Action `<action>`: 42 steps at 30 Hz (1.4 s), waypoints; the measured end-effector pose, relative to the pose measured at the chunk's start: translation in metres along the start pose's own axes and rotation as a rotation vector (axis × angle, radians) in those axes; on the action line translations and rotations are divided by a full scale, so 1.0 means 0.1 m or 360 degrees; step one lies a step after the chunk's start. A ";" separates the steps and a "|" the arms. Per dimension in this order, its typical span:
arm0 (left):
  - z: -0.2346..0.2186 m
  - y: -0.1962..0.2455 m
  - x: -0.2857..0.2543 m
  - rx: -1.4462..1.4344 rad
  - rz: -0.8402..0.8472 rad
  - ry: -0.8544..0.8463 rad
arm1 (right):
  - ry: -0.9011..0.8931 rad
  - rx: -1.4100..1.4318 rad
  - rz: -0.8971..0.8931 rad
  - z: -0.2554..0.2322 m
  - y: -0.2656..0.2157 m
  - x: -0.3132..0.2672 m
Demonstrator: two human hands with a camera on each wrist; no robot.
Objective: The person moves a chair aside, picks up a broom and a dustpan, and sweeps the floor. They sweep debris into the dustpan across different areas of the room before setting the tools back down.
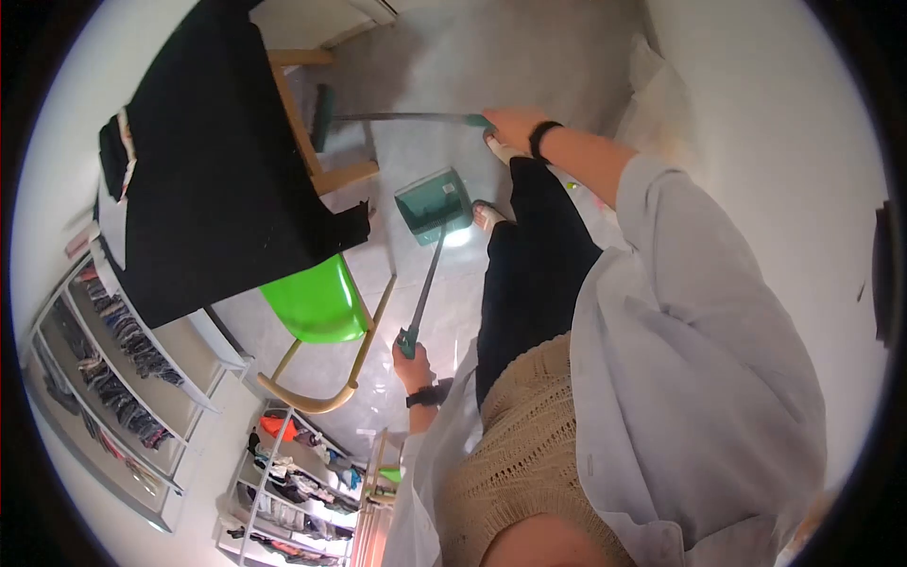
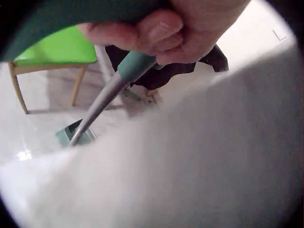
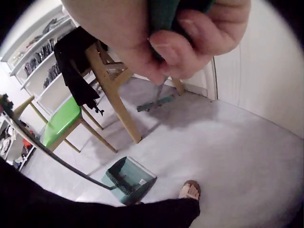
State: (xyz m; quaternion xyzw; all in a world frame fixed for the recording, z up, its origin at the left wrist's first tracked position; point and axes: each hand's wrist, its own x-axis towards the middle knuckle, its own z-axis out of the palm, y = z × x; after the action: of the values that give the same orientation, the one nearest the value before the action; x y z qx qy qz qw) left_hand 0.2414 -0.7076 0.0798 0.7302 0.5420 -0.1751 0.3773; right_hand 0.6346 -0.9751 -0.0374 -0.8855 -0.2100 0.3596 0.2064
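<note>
My left hand (image 1: pixel 413 361) grips the green end of a long grey handle (image 1: pixel 427 279). That handle runs down to a teal dustpan (image 1: pixel 435 203) standing on the pale floor. In the left wrist view my fingers (image 2: pixel 156 31) curl round the handle (image 2: pixel 107 102), with the dustpan (image 2: pixel 71 135) at its far end. My right hand (image 1: pixel 512 123) holds the green grip of a broom handle (image 1: pixel 406 117). The broom head (image 1: pixel 324 115) lies on the floor under a wooden table. The right wrist view shows this hand (image 3: pixel 190 40) closed round the grip, the broom head (image 3: pixel 154 103) and the dustpan (image 3: pixel 128 178).
A wooden table draped in black cloth (image 1: pixel 217 161) stands by the broom. A green-seated chair (image 1: pixel 316 302) is next to it. Shelves of goods (image 1: pixel 113 387) line the wall. My sandalled foot (image 3: pixel 190 190) is beside the dustpan. A white wall (image 1: pixel 756 113) runs along the other side.
</note>
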 end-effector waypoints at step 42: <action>0.04 0.10 0.07 0.0077 0.0087 0.0258 | 0.0285 -0.0228 0.0517 -0.52 0.48 -0.78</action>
State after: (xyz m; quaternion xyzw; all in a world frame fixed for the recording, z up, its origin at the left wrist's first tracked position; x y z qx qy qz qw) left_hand 0.2533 -0.7071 0.0766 0.7654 0.5463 -0.1180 0.3190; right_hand 0.6317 -1.0666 0.0144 -0.9485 -0.0701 0.2921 0.1000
